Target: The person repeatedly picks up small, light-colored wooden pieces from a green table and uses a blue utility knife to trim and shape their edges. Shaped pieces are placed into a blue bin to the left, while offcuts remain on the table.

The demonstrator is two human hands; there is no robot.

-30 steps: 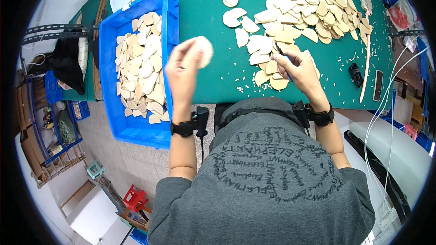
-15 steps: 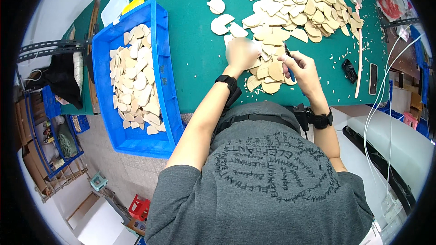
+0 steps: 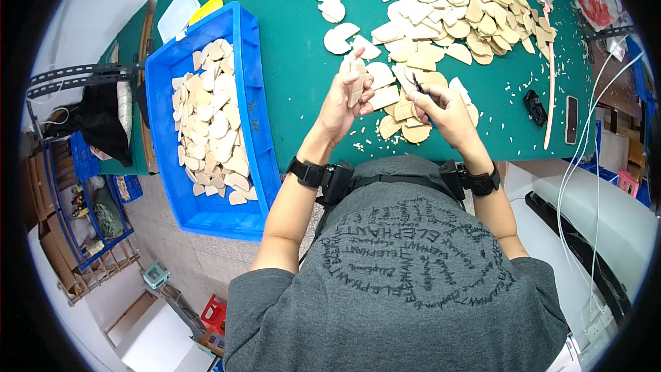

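Observation:
My left hand (image 3: 339,102) is raised over the table's near part, fingers wrapped round a flat beige piece (image 3: 356,84) with score-like lines on its face. In my right hand (image 3: 444,107) is a slim tool with a dark tip (image 3: 417,83) and a blue handle; its exact kind does not show. The tip points away from me, over a small heap of beige half-round pieces (image 3: 415,133) at the table's front. Beyond both hands spreads a large pile of similar flat pieces (image 3: 454,7).
A blue plastic crate (image 3: 253,107) with many beige pieces stands at left. The green table (image 3: 289,48) carries small pale scraps. To the right lie a long-handled duster (image 3: 550,96), a black object (image 3: 533,108) and a phone (image 3: 571,120). White cables (image 3: 571,158) hang beyond.
My left hand has come up and left from the near heap, now holding a beige piece. My right hand has shifted slightly left with the tool.

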